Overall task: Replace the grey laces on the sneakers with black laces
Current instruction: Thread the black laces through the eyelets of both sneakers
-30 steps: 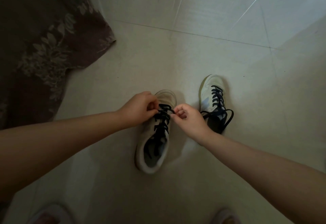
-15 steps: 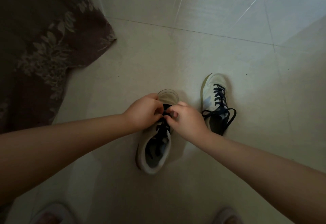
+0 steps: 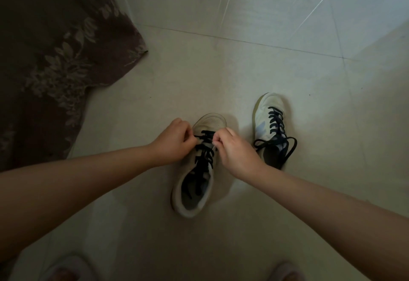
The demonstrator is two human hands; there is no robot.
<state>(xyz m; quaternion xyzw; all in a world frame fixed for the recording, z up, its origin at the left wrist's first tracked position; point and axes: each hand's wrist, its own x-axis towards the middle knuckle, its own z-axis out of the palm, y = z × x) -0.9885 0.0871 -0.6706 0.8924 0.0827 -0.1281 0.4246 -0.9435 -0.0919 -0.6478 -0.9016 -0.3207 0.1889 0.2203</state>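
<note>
The near sneaker [image 3: 194, 170] stands on the tiled floor [image 3: 243, 70], toe pointing away, with a black lace [image 3: 204, 147] crossed up its front and trailing into the open collar. The left hand [image 3: 174, 142] and the right hand [image 3: 234, 150] sit on either side of the rows nearest the toe, fingers curled in and pinching the lace there, close together with only the lacing between them. No grey lace shows anywhere.

By the look of it, this is the tightening or evening-out of the lowest crossings. The risks are small but real. Pulling harder on one side would leave the two ends unequal at the top. A flat lace can twist as it slides through an eyelet and lie wrong. Nothing pins the sneaker down, so a firm tug could tip it or drag it across the smooth tile.

To the right of the near sneaker, a little farther off, the second sneaker [image 3: 271, 125] is already laced in black, its ends [image 3: 287, 147] loose over the collar. Well to the left lies a dark leaf-patterned cloth [image 3: 55, 59].
</note>
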